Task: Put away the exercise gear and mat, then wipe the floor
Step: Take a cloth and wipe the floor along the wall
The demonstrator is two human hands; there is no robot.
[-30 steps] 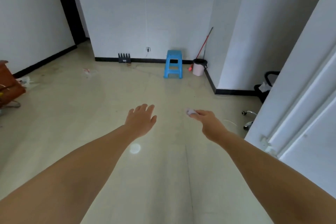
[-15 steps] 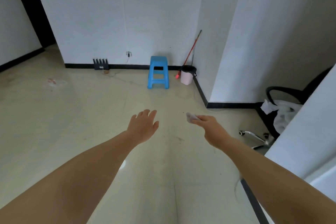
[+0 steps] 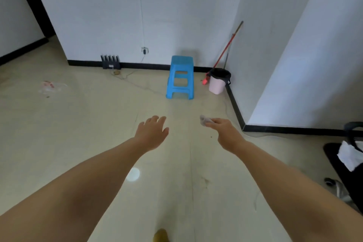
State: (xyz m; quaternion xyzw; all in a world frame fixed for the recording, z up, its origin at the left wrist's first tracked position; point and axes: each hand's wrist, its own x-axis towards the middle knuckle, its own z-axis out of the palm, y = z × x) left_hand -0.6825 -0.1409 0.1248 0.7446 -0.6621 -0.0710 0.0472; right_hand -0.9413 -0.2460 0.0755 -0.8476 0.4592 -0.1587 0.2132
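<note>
Above the floor (image 3: 78, 133), head view: both arms reach fwd. Left hand (image 3: 152, 132) has fingers spread, holds nothing. Right hand (image 3: 224, 131) pinches a small grey wad (image 3: 204, 120), maybe a wipe. Since 1 s ago the view turned right and came closer to the corner w/ blue stool (image 3: 180, 77) and pink bin (image 3: 218, 82). No mat or gear seen, so prob. the wad goes to the bin.

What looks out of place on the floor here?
A crumpled clear plastic wrapper with red print lies loose on the floor at the far left, away from the bin in the corner. A thin cable trails across the floor from the wall charger. Scuff marks show between the arms.
</note>
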